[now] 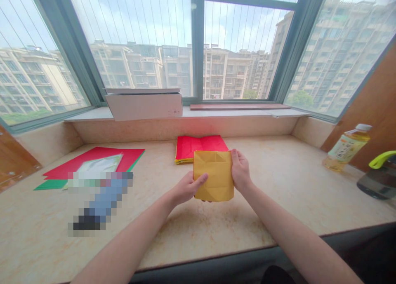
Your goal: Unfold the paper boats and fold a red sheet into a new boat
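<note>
Folded yellow paper (214, 176), creased into a square, mid-desk (278, 185); left hand (187, 188) and right hand (240, 170) apart, pinching its opposite sides. Folded red paper (201, 148) lies behind, toward the back edge. Red and green sheets (93, 160) lie near the left edge, partly pixelated. Paper's underside hidden; fold count unclear

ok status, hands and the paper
Left hand and right hand holding folded yellow paper by its sides. Red paper stack just beyond.
</note>
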Action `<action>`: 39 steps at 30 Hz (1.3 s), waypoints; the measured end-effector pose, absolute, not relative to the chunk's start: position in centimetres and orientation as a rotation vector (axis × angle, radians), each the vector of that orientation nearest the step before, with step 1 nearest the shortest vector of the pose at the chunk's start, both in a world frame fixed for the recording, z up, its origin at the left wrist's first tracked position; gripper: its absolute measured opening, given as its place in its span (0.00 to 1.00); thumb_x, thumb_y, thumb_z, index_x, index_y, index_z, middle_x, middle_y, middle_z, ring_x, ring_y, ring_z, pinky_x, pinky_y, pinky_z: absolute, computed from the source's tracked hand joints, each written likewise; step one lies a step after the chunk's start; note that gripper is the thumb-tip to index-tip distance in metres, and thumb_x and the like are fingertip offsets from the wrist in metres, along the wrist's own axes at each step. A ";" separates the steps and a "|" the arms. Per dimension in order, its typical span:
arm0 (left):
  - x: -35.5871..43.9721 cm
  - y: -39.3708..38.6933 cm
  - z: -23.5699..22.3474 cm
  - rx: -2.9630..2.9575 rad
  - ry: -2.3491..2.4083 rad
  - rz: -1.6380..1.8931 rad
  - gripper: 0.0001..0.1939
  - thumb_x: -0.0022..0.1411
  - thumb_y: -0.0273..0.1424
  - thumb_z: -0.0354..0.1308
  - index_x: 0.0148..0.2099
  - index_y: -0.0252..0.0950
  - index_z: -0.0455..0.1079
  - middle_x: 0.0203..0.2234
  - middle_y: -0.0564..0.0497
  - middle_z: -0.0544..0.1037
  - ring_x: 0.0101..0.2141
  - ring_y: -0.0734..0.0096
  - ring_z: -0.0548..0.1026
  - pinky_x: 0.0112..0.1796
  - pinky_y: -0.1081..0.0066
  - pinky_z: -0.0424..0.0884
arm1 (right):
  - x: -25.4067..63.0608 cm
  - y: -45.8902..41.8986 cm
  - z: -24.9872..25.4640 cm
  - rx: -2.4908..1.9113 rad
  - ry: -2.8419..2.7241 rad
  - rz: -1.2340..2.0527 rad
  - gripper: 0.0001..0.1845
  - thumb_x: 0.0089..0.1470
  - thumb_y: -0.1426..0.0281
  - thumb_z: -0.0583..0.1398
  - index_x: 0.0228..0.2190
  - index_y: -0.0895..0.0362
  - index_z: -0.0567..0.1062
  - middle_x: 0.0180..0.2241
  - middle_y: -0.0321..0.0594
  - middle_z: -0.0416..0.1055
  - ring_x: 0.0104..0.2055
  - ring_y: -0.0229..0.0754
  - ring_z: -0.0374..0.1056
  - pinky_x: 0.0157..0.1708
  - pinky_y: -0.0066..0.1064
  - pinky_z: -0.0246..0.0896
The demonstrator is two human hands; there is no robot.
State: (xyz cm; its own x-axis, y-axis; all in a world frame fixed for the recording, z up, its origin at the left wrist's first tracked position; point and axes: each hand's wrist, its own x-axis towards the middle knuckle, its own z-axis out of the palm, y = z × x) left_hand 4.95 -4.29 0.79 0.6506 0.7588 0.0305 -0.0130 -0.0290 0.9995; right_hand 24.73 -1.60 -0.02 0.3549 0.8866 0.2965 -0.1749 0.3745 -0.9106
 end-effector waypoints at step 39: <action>5.0 -3.8 1.0 1.410 0.729 0.784 0.26 0.63 0.51 0.54 0.44 0.31 0.67 0.23 0.46 0.79 0.20 0.65 0.78 0.20 0.72 0.70 | 24.4 -2.0 -0.4 -0.926 -1.186 0.990 0.23 0.50 0.54 0.65 0.41 0.56 0.71 0.21 0.30 0.71 0.10 0.29 0.53 0.05 0.22 0.45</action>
State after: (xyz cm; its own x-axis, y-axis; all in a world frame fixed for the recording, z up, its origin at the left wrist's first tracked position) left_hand 4.96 -3.81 1.01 0.5621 0.8268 0.0192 -0.0411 0.0047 0.9991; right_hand 24.39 -2.02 -0.39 0.0966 0.9509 0.2942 -0.1196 0.3045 -0.9450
